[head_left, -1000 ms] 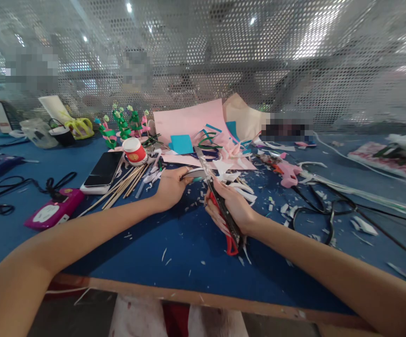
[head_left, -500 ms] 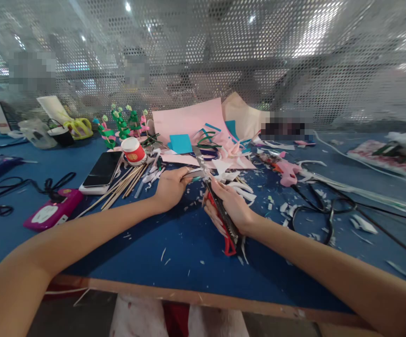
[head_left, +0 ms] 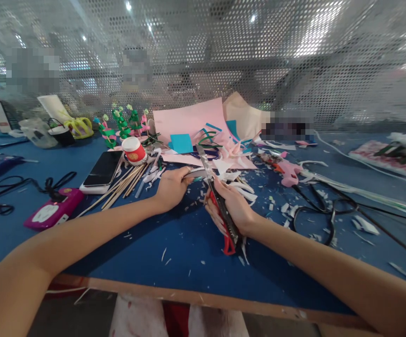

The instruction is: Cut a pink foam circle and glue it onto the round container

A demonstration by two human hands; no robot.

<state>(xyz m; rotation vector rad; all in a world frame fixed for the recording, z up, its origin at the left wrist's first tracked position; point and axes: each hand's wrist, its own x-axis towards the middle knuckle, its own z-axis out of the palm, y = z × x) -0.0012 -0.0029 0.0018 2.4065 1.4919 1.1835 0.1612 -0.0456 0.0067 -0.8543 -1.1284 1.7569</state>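
Observation:
My right hand (head_left: 236, 206) is closed around the black-and-red handles of scissors (head_left: 227, 224). Their silver blade points up and away from me, toward the blue paper square. To the left, my left hand (head_left: 171, 187) pinches a pale, narrow strip (head_left: 196, 173) between thumb and fingers. The strip's far end meets the blade. White scraps (head_left: 242, 189) lie around and behind my right hand. Pink paper (head_left: 188, 119) and the blue square (head_left: 181, 143) are beyond both hands.
On the left are a red-and-white paper cup (head_left: 134, 152), wooden sticks (head_left: 125, 187), a phone (head_left: 103, 168) and a purple power block (head_left: 53, 209). A pink glue gun (head_left: 289, 173) lies right, its black cable (head_left: 329, 220) looping over the table. Green-and-pink paper plants (head_left: 120, 122) stand behind.
The scissors' blade shows slightly more clearly at the strip. Both hands keep almost the same place and hold; the view has shifted a little.

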